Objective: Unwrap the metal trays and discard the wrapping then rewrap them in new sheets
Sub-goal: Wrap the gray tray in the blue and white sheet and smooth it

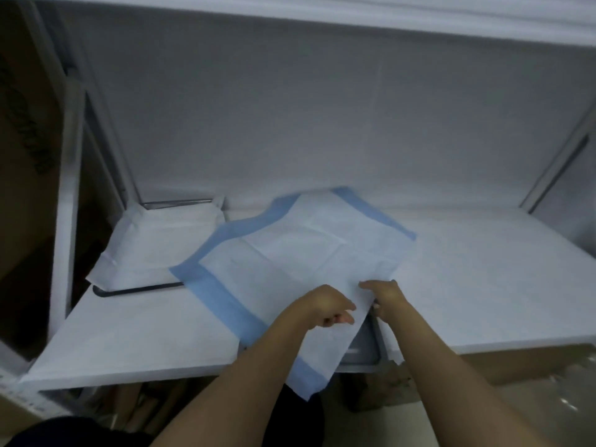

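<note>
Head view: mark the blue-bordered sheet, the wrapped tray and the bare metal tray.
blue-bordered sheet (290,253): head view, its white middle.
wrapped tray (161,250): head view, its top face.
metal tray (362,346): head view, its exposed near corner.

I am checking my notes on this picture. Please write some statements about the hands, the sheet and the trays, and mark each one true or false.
1. The left hand and the right hand both hold the blue-bordered sheet near its front edge. True.
2. The metal tray lies fully uncovered. False: the sheet covers most of it, and only a front corner shows.
3. A wrapped bundle sits on the shelf, to the left of the sheet and further back. True.
4. The sheet has a red border. False: its border is blue.
</note>
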